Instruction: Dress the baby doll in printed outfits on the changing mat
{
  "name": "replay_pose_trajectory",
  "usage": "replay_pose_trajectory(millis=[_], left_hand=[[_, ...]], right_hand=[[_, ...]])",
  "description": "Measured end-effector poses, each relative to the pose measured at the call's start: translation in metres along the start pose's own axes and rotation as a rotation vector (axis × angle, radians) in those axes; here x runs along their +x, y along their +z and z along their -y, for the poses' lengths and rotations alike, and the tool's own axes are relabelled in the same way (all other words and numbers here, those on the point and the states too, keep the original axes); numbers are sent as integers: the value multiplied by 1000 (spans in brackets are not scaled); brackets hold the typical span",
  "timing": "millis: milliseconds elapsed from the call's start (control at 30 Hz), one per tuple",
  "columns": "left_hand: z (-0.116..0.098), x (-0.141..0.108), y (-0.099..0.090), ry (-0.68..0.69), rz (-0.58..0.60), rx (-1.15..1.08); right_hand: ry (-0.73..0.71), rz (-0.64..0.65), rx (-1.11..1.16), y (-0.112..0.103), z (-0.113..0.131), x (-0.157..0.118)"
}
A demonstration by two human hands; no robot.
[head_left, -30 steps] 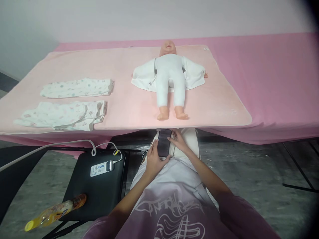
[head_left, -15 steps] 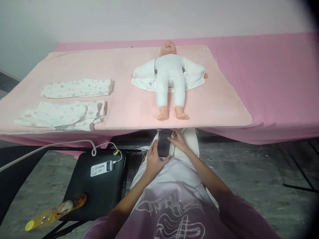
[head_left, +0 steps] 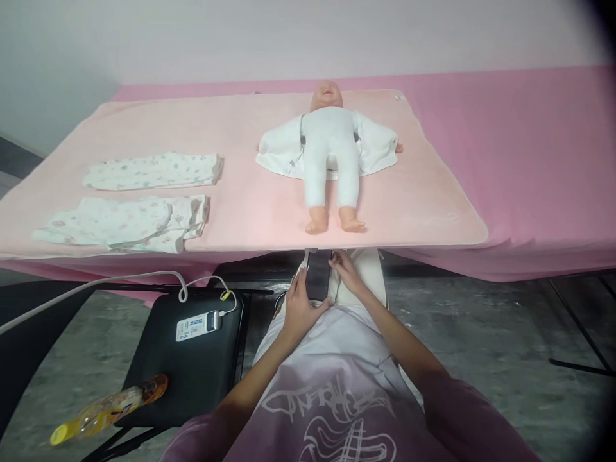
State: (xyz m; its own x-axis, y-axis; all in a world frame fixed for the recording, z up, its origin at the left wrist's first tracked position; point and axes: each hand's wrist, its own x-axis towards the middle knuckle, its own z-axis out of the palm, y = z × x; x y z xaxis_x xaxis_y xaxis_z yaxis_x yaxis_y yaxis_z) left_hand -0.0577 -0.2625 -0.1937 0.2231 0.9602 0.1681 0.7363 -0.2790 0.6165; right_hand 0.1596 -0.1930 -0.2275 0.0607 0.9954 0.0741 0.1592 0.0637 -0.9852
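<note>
1. Just now, our right thumb has drawn back from the face of the flat, dark, rectangular phone (head_left: pixel 318 276) to its right edge. The whole view has also shifted a little, which we take as a small head movement.
2. For the work in hand, we judge this a minor change: the phone remains between our 2 hands, and its dark face now shows more fully.
3. The phone is low over our lap, just below the front edge of the peach-pink, soft-looking blanket (head_left: pixel 250 218).
4. Our left hand (head_left: pixel 299 309) is gripping the phone, fingers along its left edge and thumb stretched beneath its lower end.
5. Our right hand (head_left: pixel 345 269) has its fingers curled at the phone's upper right edge; we cannot tell whether they pinch it or only rest there.
6. Our 2 forearms reach forward from the purple sleeves, elbows bent and apart, wrists converging.
7. Beyond our hands, the baby doll in white clothing (head_left: pixel 331 131) lies face up on the blanket, arms spread, feet towards us, untouched.
8. To its left lie 2 folded, white, small-patterned cloth garments, 1 farther (head_left: pixel 154 172) and 1 nearer (head_left: pixel 120 221). Beside our left arm, the black padded seat (head_left: pixel 192 378) bears a white power bank (head_left: pixel 195 326) and a yellow-capped clear plastic bottle (head_left: pixel 113 410).
</note>
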Motion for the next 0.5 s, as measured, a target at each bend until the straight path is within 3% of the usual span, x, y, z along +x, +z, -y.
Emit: replay_pose_trajectory(millis=[200,333,500], left_hand=[[-4,23,9,-2,-36,-39],[-4,26,11,10,-31,-53],[-5,20,-6,15,-70,-99]], right_hand=[[25,-16,53,0,5,-2],[52,-20,98,-2,6,-8],[89,-81,67,-18,13,-32]])
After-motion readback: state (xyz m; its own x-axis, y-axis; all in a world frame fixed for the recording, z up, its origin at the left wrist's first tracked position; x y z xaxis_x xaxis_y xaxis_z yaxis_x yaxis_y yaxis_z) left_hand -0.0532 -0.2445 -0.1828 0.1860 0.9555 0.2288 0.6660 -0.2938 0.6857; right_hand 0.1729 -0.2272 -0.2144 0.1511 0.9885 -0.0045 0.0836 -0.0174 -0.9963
